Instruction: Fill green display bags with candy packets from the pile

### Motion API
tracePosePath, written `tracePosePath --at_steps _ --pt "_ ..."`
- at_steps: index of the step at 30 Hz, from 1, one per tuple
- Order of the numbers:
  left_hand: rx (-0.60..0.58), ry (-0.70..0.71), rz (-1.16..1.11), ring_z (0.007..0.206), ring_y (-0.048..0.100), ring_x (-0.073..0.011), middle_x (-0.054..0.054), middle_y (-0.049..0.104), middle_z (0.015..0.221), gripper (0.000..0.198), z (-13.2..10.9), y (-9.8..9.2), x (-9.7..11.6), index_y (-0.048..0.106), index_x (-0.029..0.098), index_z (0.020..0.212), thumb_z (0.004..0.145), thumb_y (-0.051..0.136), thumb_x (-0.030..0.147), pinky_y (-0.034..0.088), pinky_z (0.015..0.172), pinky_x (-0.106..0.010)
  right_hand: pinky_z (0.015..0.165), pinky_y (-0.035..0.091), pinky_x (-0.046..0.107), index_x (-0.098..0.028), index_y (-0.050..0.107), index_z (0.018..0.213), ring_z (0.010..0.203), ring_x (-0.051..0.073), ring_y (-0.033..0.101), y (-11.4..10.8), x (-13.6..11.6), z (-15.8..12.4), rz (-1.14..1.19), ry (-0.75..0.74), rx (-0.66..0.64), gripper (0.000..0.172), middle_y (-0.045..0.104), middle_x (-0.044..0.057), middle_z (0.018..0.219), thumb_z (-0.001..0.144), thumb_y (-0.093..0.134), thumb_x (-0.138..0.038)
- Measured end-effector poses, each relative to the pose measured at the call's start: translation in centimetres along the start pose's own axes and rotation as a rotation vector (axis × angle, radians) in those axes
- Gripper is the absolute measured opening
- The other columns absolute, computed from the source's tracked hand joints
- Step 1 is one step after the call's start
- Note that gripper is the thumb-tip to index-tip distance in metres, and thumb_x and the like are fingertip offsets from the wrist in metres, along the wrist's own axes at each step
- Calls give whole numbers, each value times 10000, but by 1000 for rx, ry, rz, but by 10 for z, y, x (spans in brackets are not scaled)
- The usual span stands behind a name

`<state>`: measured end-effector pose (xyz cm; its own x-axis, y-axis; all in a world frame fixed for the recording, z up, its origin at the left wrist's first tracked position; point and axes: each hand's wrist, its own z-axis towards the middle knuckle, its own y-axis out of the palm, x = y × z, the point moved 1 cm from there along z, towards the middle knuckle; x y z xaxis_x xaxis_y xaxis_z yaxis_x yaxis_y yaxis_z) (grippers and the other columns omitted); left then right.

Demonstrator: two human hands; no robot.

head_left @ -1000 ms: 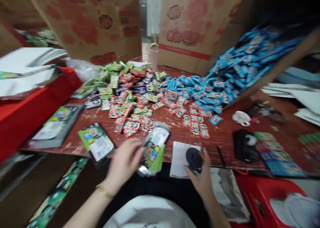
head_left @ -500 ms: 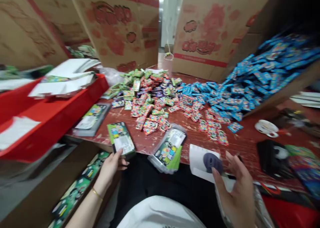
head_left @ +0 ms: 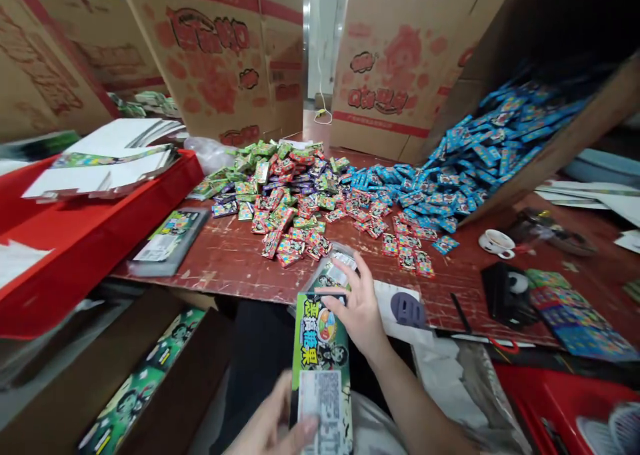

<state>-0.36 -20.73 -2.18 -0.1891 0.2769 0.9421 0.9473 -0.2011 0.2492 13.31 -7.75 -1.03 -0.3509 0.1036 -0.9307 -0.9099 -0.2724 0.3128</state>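
A green and black candy box stands tilted in front of my body, its printed face with a white label towards me. My left hand is closed around its lower part, thumb on the label. At the box's top end my right hand has thumb and index finger pinched at the edge, the other fingers raised apart. Behind them a clear plastic case with a printed card lies on the table, partly covered. To the right is a white paper with a dark round print.
Heaps of small candy packets cover the table's middle; blue packets spill from a carton at right. Another plastic case lies beside a red tray. A cup and a black device stand right. Below left is a carton of green boxes.
My left hand has lifted the candy box off the table edge and brought it to the middle. My right hand has left the white paper and come to the box's top.
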Motion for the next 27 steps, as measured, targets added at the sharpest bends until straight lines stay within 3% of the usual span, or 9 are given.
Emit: tracePosePath --at_steps 4,8,11,14,16,20,27 --pt "227 146 -134 1078 567 -213 -62 570 1239 555 49 -6 17 375 286 1284 801 645 331 452 905 -320 860 504 416 -344 187 1368 922 198 646 1 9 -15 44 39 -8 744 395 112 1392 791 651 -272" --pt "205 194 -192 766 616 -148 2 628 915 313 86 -1 27 483 243 1035 786 654 326 492 697 -255 910 448 415 -270 237 1369 1019 206 582 -16 -3 -4 -204 -56 90 687 537 111 1253 805 630 -262" --pt "138 193 -97 691 578 -125 36 583 830 243 93 7 30 470 239 920 781 658 306 473 653 -238 948 396 404 -220 344 1307 1002 195 563 -33 -26 11 -360 -176 218 636 647 45 955 760 669 -218" --pt "56 185 54 744 573 -147 11 581 870 255 95 13 31 499 233 981 785 648 296 465 686 -257 767 472 335 -231 363 1275 776 164 595 -40 -48 19 -281 -116 168 637 606 -24 742 728 687 -206" --pt "4 182 129 766 573 -162 -4 584 876 259 99 15 32 525 220 995 779 651 285 460 693 -268 665 468 288 -230 389 1249 682 141 577 -41 -56 21 -237 -15 79 633 594 -32 721 702 706 -202" --pt "-9 209 146 870 586 -192 -28 619 928 227 109 16 32 527 204 896 741 687 248 453 758 -299 602 452 261 -219 400 1248 638 122 562 -45 -55 17 -206 138 -32 660 603 -31 724 675 727 -192" --pt "49 175 155 802 587 -178 6 609 827 287 113 23 33 504 202 900 707 711 252 445 734 -297 645 457 286 -177 496 1177 682 130 569 -52 -51 9 -303 155 -78 503 608 -7 749 716 692 -206"
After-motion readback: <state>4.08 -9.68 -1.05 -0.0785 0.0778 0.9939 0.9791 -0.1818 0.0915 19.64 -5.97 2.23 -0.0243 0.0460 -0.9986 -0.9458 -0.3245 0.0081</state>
